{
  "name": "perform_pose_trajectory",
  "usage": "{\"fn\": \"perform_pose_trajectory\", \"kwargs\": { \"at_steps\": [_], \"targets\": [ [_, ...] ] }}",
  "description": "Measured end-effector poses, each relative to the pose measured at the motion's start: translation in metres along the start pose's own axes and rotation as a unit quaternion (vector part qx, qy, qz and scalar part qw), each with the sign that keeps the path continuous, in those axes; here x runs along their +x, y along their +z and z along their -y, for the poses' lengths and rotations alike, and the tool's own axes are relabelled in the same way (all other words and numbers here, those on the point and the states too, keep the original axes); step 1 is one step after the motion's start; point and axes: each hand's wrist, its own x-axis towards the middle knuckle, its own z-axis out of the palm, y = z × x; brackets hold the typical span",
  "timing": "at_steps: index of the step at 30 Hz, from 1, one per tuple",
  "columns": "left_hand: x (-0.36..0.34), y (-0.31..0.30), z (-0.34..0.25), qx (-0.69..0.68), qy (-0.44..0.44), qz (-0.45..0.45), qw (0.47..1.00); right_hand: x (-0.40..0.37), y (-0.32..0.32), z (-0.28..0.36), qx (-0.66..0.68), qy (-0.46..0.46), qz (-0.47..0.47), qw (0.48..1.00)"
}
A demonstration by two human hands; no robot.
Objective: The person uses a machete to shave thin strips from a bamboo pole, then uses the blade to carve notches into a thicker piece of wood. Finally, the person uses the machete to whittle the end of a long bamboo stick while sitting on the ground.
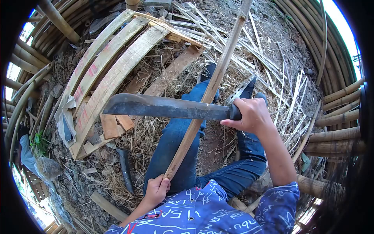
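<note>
My right hand (250, 115) is closed round the dark handle of a machete (167, 107). Its long, worn blade points left and lies across a bamboo strip (223, 64), seeming to touch it. With my left hand (157, 188) I grip the lower end of that strip near my lap. The strip slants up and away to the right, over my jeans-covered leg. A second dark tool, perhaps a sheath or blade (124, 170), lies on the ground to the left of my knee.
A wooden pallet (117, 74) with red marks lies on the left. Thin split bamboo strips (265, 58) and shavings cover the ground ahead and to the right. Bamboo poles (339, 117) form walls on both sides. A cut bamboo piece (108, 206) rests at lower left.
</note>
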Motion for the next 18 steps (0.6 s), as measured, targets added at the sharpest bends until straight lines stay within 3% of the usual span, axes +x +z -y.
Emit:
{"fn": "perform_pose_trajectory", "kwargs": {
  "at_steps": [11, 18],
  "targets": [
    [-0.002, -0.004, 0.002, -0.048, -0.041, 0.003, 0.998, -0.01, -0.007, -0.036, -0.003, 0.058, -0.014, 0.998],
    [-0.001, -0.005, 0.003, -0.053, -0.034, 0.011, 0.998, -0.014, -0.005, -0.043, -0.012, 0.03, -0.033, 0.999]
  ]
}}
